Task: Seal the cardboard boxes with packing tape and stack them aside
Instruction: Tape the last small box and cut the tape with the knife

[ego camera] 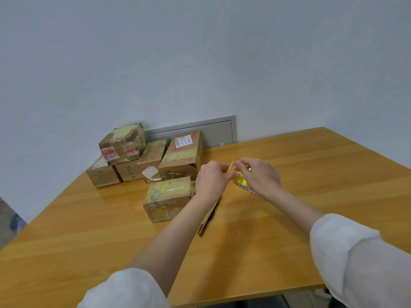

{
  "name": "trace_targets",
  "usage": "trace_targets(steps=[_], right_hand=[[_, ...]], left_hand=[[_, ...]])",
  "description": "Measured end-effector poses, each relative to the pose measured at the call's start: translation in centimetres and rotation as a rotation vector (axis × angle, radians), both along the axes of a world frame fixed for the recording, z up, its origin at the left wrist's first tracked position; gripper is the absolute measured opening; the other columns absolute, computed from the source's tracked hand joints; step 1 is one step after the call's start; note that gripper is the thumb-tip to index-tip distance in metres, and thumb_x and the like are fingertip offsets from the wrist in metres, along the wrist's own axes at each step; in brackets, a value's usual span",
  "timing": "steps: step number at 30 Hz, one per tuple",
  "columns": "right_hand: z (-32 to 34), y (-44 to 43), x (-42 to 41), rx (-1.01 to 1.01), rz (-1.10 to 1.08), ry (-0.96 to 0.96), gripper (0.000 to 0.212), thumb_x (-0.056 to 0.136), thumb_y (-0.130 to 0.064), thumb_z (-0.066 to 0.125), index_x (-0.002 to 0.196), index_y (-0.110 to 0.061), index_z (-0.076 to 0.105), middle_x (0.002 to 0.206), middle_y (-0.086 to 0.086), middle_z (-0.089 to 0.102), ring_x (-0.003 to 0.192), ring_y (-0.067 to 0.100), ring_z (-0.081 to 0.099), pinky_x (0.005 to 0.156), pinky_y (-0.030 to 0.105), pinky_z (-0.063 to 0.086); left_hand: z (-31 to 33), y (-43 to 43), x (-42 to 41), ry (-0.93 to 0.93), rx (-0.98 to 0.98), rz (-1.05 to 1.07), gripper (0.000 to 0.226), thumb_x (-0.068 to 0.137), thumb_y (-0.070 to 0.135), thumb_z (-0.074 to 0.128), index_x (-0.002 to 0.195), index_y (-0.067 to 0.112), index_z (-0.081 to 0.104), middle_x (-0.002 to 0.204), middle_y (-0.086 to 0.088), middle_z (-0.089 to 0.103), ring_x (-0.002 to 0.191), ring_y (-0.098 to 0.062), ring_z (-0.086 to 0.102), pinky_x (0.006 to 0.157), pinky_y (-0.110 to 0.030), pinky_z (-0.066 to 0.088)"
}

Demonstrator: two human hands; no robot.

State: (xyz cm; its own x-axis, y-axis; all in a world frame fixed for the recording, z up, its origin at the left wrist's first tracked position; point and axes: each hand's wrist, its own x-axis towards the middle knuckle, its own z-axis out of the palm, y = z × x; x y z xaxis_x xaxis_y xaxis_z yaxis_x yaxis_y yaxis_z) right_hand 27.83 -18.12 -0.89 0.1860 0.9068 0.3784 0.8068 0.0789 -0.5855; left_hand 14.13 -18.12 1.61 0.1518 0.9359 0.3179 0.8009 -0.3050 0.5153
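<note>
Wooden worktop point(311, 196); left grip point(211, 176) and right grip point(260, 174) both pinch a tape end point(232, 167), its yellow roll point(241, 181) mostly hidden under the right; box point(169, 201) just left

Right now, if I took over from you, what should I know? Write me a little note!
Left hand: fingers pinch the clear loose tape end.
Right hand: holds the yellow roll of packing tape above the wooden table.
Nearest brown cardboard box: by the left wrist, yellowish tape across its top.
Done: pile of taped brown cardboard boxes by the far-left wall.
Left: probably finish the nearest box, then stack it.
Slim dark tool lies under the left forearm.
</note>
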Motion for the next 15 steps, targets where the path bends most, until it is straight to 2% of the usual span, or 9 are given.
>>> trace_targets(steps=[5, 8, 10, 12, 15], right_hand=[[0.2, -0.2, 0.9, 0.002, 0.011, -0.057, 0.034, 0.098, -0.048, 0.038, 0.088, -0.030, 0.065, 0.092, 0.002, 0.068, 0.090, 0.028, 0.060, 0.062, 0.032, 0.037], [0.7, 0.1, 1.4, -0.049, 0.024, -0.033, 0.035, 0.098, -0.048, 0.036, 0.096, -0.027, 0.064, 0.097, 0.005, 0.068, 0.095, 0.030, 0.060, 0.066, 0.034, 0.038], [0.9, 0.5, 1.6, -0.101, 0.093, 0.074, 0.033, 0.098, -0.047, 0.041, 0.103, -0.022, 0.062, 0.106, 0.005, 0.067, 0.102, 0.027, 0.058, 0.072, 0.033, 0.038], [0.7, 0.6, 1.6, -0.165, 0.206, 0.216, 0.033, 0.093, -0.044, 0.053, 0.113, -0.019, 0.059, 0.118, 0.003, 0.063, 0.112, 0.022, 0.054, 0.080, 0.030, 0.038], [0.7, 0.5, 2.1, -0.235, 0.246, 0.369, 0.064, 0.080, -0.039, 0.072, 0.134, -0.017, 0.045, 0.129, 0.003, 0.056, 0.119, 0.020, 0.052, 0.091, 0.030, 0.042]], left_hand=[[-0.3, 0.5, 1.3, -0.102, 0.044, 0.008, 0.022, 0.085, 0.033, 0.070, 0.083, 0.012, 0.077, 0.077, -0.002, 0.071, 0.078, -0.016, 0.065, 0.074, -0.033, 0.055], [-0.3, 0.7, 2.1, -0.143, 0.086, -0.001, 0.023, 0.089, 0.030, 0.066, 0.081, 0.010, 0.075, 0.074, -0.002, 0.069, 0.074, -0.019, 0.064, 0.071, -0.035, 0.055], [-0.2, 1.1, 2.4, -0.171, 0.110, 0.006, 0.019, 0.091, 0.024, 0.063, 0.084, 0.010, 0.074, 0.076, -0.004, 0.068, 0.075, -0.021, 0.065, 0.070, -0.038, 0.056], [0.0, 1.5, 2.6, -0.189, 0.110, 0.026, 0.017, 0.091, 0.021, 0.062, 0.090, 0.010, 0.074, 0.081, -0.005, 0.069, 0.078, -0.022, 0.065, 0.071, -0.040, 0.057], [0.4, 1.6, 2.7, -0.161, 0.100, 0.032, 0.017, 0.092, 0.024, 0.062, 0.097, 0.013, 0.074, 0.088, -0.005, 0.071, 0.081, -0.022, 0.066, 0.075, -0.039, 0.057]])
